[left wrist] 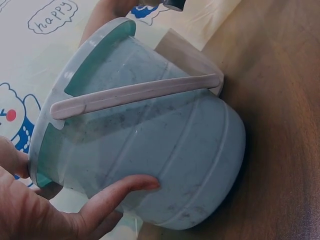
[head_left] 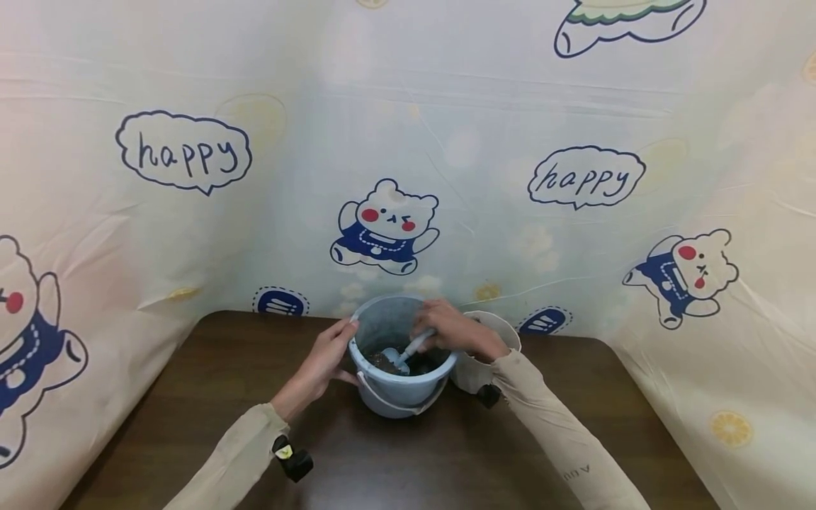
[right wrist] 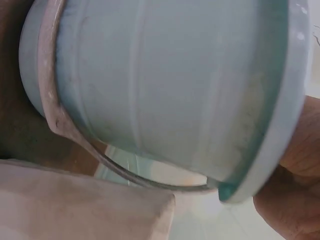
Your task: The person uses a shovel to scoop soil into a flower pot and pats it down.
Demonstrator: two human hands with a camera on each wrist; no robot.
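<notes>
A light blue bucket (head_left: 386, 406) stands on the table with dark soil (head_left: 381, 363) inside. My left hand (head_left: 319, 363) grips its left rim; in the left wrist view the thumb (left wrist: 122, 192) lies along the outer wall. Over the bucket's opening, my right hand (head_left: 451, 327) holds the handle of a small light blue shovel (head_left: 417, 344). The shovel slants down to the left, its blade at the soil. A pale bail handle (left wrist: 135, 96) hangs against the bucket's side. In the right wrist view the bucket wall (right wrist: 165, 75) hides the shovel and most of the right hand (right wrist: 295, 190).
Close to the bucket's right side stands a whitish pot (head_left: 470, 375), partly covered by my right forearm. Both stand on a dark brown wooden table (head_left: 255, 368). A printed cloth (head_left: 484, 234) with bears hangs behind and at both sides.
</notes>
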